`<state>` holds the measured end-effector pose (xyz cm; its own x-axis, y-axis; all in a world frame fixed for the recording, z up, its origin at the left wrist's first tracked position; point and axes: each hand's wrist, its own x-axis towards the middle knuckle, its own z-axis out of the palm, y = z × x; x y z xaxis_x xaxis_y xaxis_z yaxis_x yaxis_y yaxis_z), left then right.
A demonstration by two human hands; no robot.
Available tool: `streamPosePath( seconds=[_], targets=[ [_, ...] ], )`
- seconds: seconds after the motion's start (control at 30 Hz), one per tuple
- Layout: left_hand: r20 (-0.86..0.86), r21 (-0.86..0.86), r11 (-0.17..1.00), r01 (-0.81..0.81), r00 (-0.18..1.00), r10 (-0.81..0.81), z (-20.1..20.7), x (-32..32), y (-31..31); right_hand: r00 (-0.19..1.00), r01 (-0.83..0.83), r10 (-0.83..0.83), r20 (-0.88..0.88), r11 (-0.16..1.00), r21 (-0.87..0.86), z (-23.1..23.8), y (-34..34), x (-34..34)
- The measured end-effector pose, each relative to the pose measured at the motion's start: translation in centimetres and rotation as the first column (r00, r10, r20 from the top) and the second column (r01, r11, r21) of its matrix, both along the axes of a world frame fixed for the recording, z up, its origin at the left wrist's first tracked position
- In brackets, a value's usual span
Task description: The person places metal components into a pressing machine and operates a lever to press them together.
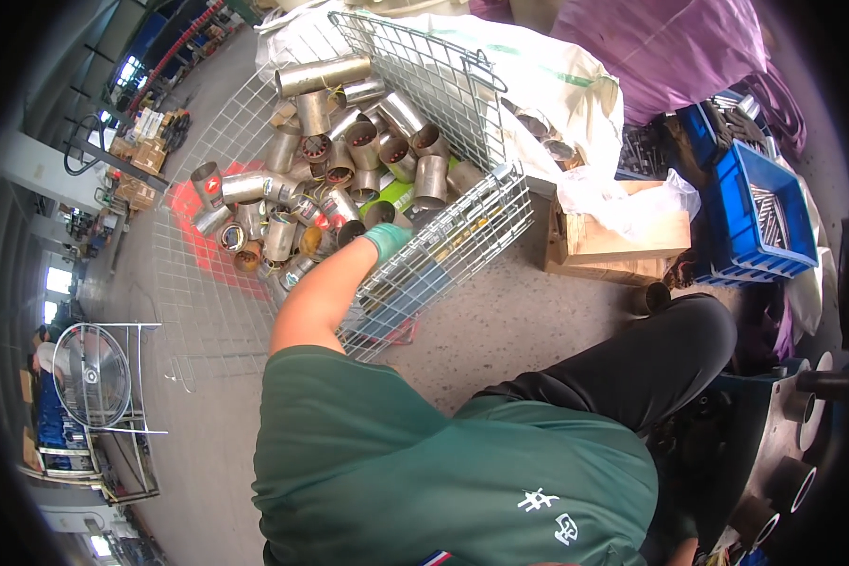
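Note:
My left arm reaches over the near wall of a wire mesh cage [457,226]. In a green glove, my left hand [387,241] is just inside that wall, close to a short metal tube [379,214]. Its fingers are mostly out of sight, so any grip on the tube is unclear. Many similar metal tubes [313,113] lie jumbled in the cage, some upright and some on their sides. At the lower right edge a sliver of my right forearm [685,553] shows; the hand beyond it is lost in shadow.
A wooden box [623,236] with clear plastic stands right of the cage. Blue bins [759,250] with metal rods sit farther right, below purple sheeting [670,47]. A white sack [575,85] leans behind the cage. Tubes project from a machine [764,462] at lower right.

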<state>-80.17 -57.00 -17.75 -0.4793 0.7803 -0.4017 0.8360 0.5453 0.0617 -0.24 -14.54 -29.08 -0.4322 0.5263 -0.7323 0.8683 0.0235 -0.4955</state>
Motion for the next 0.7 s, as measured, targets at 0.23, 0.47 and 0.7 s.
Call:
streamPosePath(
  seconds=[0.23,0.47,0.7],
  targets=[
    [0.045,-0.199,0.916,0.348,0.937,-0.346,2.0,2.0,2.9,0.999,0.033,-0.033,-0.016,0.999,0.008,-0.3,-0.6,1.2],
    [-0.082,-0.029,0.988,0.153,0.985,-0.155,3.2,3.8,-6.9,0.999,0.028,-0.028,-0.031,1.0,0.004,-1.1,-0.7,0.8],
    [-0.197,0.194,0.946,-0.261,0.934,0.298,3.8,3.8,-4.6,0.999,0.016,-0.015,-0.028,1.0,0.013,-1.0,-0.6,0.7]
  ],
)
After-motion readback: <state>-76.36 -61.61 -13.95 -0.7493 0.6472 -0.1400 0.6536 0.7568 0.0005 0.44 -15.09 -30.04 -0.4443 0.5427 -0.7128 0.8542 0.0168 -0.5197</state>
